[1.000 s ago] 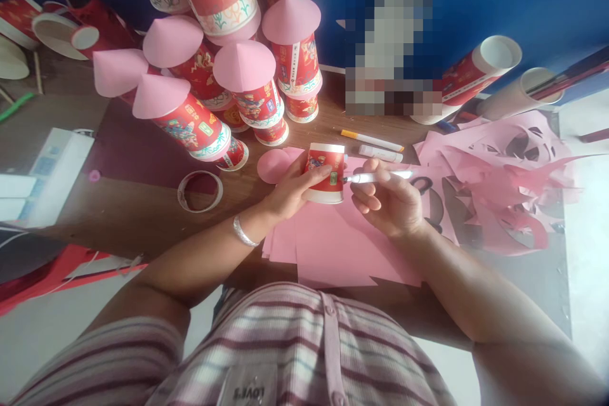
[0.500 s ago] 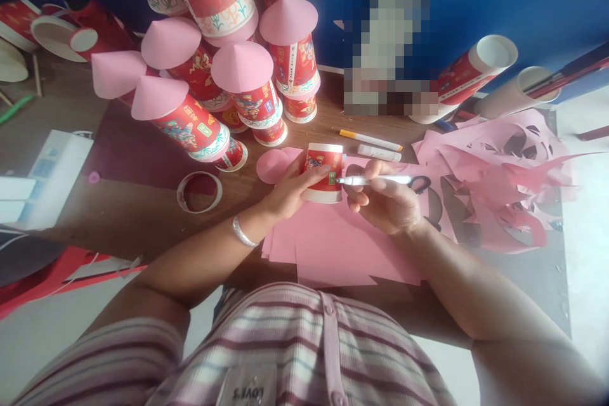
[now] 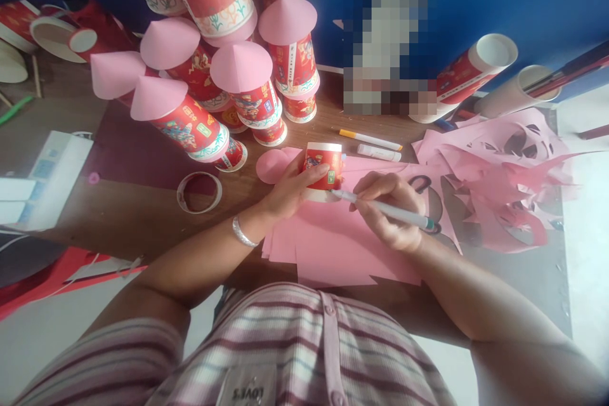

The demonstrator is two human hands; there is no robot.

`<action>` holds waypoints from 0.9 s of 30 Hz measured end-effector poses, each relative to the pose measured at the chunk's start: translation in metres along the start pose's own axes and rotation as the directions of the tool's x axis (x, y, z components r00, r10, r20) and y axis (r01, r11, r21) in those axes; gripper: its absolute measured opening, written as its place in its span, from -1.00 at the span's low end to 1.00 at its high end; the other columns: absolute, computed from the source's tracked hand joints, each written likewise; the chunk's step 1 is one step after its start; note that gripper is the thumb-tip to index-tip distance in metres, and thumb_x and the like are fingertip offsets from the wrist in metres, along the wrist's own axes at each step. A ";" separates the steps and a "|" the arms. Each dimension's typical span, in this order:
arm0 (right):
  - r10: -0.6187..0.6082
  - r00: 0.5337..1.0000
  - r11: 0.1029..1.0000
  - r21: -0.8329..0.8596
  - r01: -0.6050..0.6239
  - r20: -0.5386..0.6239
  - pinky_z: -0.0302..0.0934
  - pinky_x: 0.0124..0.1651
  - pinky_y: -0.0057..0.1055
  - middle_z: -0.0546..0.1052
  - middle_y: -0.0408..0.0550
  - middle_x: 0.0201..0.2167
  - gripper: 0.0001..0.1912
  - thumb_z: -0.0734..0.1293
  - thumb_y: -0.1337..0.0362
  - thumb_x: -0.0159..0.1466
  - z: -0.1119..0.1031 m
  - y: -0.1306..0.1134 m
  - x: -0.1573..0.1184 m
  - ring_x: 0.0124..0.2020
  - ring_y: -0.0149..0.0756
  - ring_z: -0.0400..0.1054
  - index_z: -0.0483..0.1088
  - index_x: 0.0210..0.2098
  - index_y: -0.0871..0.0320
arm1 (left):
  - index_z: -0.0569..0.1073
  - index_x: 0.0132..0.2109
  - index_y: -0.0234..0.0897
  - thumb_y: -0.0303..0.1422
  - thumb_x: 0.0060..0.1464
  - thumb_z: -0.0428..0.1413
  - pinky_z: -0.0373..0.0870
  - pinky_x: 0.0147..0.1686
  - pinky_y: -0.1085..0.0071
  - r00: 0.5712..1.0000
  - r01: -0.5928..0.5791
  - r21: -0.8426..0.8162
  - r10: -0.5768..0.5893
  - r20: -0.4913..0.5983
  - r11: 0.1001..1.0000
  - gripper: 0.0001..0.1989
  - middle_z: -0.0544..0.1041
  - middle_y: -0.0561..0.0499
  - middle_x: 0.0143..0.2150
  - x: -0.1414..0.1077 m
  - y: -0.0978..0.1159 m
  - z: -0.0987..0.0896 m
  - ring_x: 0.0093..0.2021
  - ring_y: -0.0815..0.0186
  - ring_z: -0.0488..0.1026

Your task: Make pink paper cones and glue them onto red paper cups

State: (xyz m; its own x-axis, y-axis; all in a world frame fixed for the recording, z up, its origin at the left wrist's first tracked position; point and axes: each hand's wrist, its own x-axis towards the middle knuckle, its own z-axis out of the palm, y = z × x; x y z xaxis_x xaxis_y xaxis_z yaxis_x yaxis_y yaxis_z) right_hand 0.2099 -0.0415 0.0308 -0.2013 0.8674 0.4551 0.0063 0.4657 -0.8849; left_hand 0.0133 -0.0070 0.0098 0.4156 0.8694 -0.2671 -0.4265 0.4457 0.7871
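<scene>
My left hand [image 3: 294, 189] is closed around a red paper cup [image 3: 332, 168] with white bands at both ends, its thumb across the printed side. In my right hand [image 3: 392, 209] is a white marker [image 3: 397, 213] with a green end, gripped like a pen. Its tip is at the cup's lower white band, seemingly touching it. Beneath both hands lie pink paper sheets [image 3: 328, 254]. A pink paper cone [image 3: 273, 166] is beside my left hand, partly hidden. Just past the cup lie a yellow-and-white marker [image 3: 371, 139] and a white cap-like tube [image 3: 379, 152].
Stacked red cups with pink cone tops [image 3: 242, 68] stand at the back left. A tape roll [image 3: 199, 193] lies left of my hand. Pink paper scraps [image 3: 509, 165] and scissors [image 3: 420, 183] are at right. A standing red cup tube [image 3: 469, 76] is at the back right.
My right hand has lowered and tilted the marker, its tip moving from the cup's red middle down to the lower white band. My left hand holds the cup almost still.
</scene>
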 end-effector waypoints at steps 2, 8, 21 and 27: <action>-0.077 0.996 0.993 -0.090 0.081 0.041 0.31 -0.52 -0.42 0.56 -0.10 -0.44 -0.85 0.40 0.46 0.27 0.000 -0.004 0.000 -0.51 -0.34 0.46 0.41 -0.26 0.09 | 0.57 -0.05 -0.27 -0.13 0.11 0.35 0.58 -0.10 0.14 1.000 -0.011 0.003 0.011 0.012 1.000 -0.63 0.62 -0.08 -0.19 0.001 0.000 0.000 -0.17 0.12 0.62; -0.170 0.981 0.959 -0.215 0.185 0.089 0.34 -0.51 -0.40 0.56 -0.11 -0.42 -0.77 0.37 0.51 0.22 0.000 -0.006 0.001 -0.51 -0.32 0.47 0.39 -0.23 0.06 | 0.58 -0.05 -0.29 -0.12 0.13 0.34 0.58 -0.10 0.22 0.999 -0.021 0.016 0.021 0.029 1.000 -0.63 0.63 -0.07 -0.23 0.001 0.000 0.000 -0.19 0.17 0.61; -0.188 0.978 0.940 -0.273 0.206 0.091 0.30 -0.53 -0.39 0.51 -0.13 -0.43 -0.76 0.34 0.50 0.23 0.002 -0.006 0.000 -0.49 -0.30 0.45 0.34 -0.21 0.03 | 0.60 -0.07 -0.27 -0.15 0.19 0.30 0.57 -0.09 0.22 0.999 -0.042 0.021 0.041 0.034 0.999 -0.71 0.63 -0.06 -0.24 0.001 -0.001 0.000 -0.19 0.19 0.61; -0.200 0.975 0.936 -0.276 0.219 0.097 0.27 -0.53 -0.37 0.51 -0.12 -0.42 -0.73 0.36 0.51 0.21 0.002 -0.004 -0.001 -0.52 -0.30 0.41 0.35 -0.20 0.01 | 0.59 -0.07 -0.28 -0.12 0.15 0.33 0.56 -0.09 0.20 0.998 -0.043 0.006 0.043 0.040 0.999 -0.66 0.63 -0.06 -0.25 0.001 -0.001 0.000 -0.20 0.18 0.61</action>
State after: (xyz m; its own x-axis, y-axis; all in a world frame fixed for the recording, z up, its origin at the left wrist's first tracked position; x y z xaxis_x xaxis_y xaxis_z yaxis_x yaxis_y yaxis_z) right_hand 0.2084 -0.0450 0.0339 -0.2930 0.7357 0.6107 0.2318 0.6743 -0.7011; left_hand 0.0143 -0.0061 0.0092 0.4289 0.8784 -0.2107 -0.4391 0.4066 0.8012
